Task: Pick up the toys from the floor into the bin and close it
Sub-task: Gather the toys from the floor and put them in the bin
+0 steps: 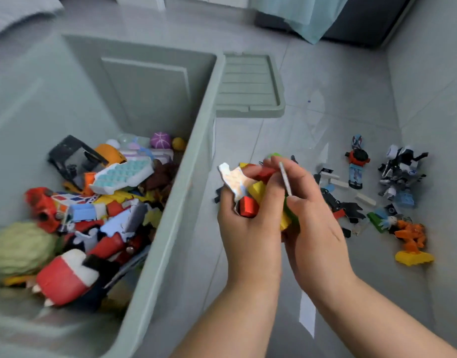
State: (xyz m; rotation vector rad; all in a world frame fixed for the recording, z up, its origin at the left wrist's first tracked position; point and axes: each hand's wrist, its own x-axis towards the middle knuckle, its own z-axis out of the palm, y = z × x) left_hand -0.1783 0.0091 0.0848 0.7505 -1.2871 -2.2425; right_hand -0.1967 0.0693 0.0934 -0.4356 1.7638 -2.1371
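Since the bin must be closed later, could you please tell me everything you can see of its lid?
The lid is pale green, plastic-looking, rectangular with rounded corners, a raised rim and ribbed panels. It lies flat on the grey floor beyond the bin, whose wall hides its left edge. Nothing rests on it.

We take the bin (pixel 196 161) as landmark: toys (pixel 98 202) heaped inside. Lid (pixel 248 86) on floor (pixel 338 94), right of bin's far end. Our left hand (pixel 248 228) and right hand (pixel 317 228) hold bricks (pixel 257 189) just right of bin; figures (pixel 400 174) farther right.
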